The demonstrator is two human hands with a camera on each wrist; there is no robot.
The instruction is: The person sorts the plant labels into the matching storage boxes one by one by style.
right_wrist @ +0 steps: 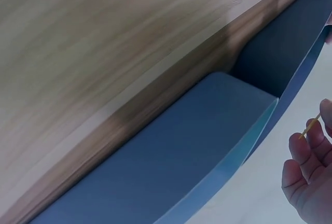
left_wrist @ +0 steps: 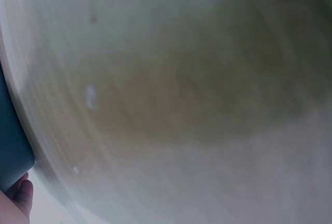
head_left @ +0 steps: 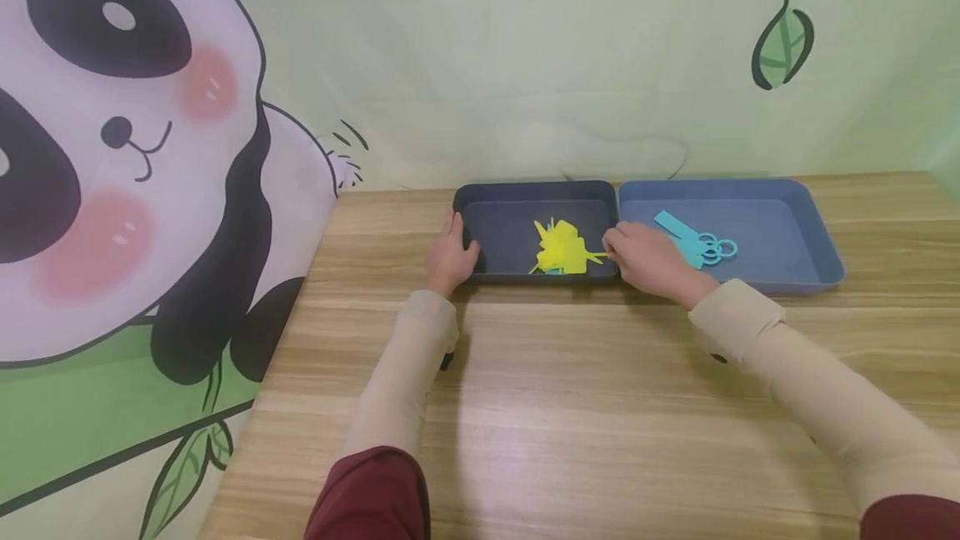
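Observation:
A dark navy tray holds a heap of flat bright yellow plastic pieces, with a bit of cyan under them. At its near left corner my left hand grips the rim, fingers along the side wall and thumb over the edge. My right hand is above the place where the two trays meet. Between its thumb and fingertips it pinches a thin yellow piece, seen edge-on in the right wrist view; its full shape is hidden. Cyan pieces with rings lie in the blue tray, partly behind that hand.
Both trays stand side by side, touching, at the back of the wood-grain table. A pale green backdrop with a panda print rises behind and to the left.

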